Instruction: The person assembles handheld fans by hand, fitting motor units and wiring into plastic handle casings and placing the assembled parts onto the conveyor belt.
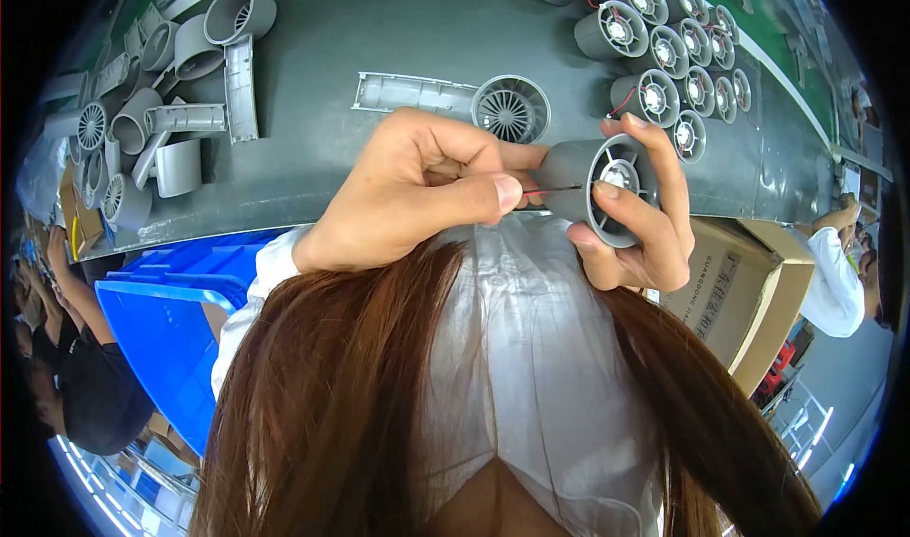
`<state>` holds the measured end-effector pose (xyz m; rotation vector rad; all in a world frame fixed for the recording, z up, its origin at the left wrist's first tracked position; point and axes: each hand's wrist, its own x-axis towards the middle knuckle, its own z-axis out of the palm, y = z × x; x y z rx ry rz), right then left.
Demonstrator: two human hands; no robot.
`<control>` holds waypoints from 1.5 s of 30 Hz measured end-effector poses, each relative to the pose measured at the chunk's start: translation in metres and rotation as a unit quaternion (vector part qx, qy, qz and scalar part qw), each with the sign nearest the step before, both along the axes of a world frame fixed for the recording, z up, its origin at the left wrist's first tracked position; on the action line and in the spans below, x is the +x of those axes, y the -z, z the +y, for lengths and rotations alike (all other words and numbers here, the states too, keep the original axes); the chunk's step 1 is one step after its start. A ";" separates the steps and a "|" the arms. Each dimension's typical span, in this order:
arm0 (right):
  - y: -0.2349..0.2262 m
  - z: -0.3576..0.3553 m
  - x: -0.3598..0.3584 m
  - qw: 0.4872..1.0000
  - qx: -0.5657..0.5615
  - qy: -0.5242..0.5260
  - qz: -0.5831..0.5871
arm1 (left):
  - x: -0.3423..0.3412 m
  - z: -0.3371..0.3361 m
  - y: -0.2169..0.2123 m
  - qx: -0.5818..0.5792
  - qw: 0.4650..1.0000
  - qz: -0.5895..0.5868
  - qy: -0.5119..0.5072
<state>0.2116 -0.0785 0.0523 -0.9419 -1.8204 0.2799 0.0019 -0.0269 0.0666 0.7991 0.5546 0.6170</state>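
The right hand (637, 217) grips a grey fan housing (599, 188) just off the grey table's (398, 35) near edge. The left hand (417, 188), beside the housing, pinches its thin wire (552, 190), seemingly mid-threading; next calls for a steady feed

A grey work surface (408, 25) runs across the top. At its right end stand rows of grey round fan housings (678, 54), some trailing red wires. Near the middle lies a lone fan grille (512, 109), just beside a long grey plastic shell (412, 91). At the left sits a loose heap of grey tubes and shells (161, 82) — jumbled, some on their sides. Below the surface's edge stands a blue plastic crate (175, 319), and to the right an open cardboard box (749, 291). Another person's white sleeve (834, 281) shows at the far right.
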 end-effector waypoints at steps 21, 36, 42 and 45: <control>0.006 0.005 -0.014 0.985 0.069 0.000 -0.156 | 0.014 -0.001 0.037 0.328 0.910 0.218 -0.131; 0.010 0.015 -0.024 0.951 0.080 0.141 -0.262 | -0.015 0.025 0.066 0.624 0.630 0.457 -0.077; 0.001 0.011 -0.021 0.944 0.061 0.170 -0.276 | -0.008 0.010 0.066 0.625 0.615 0.458 -0.146; -0.003 0.015 -0.025 0.940 0.010 0.177 -0.291 | -0.010 0.013 0.070 0.626 0.612 0.458 -0.155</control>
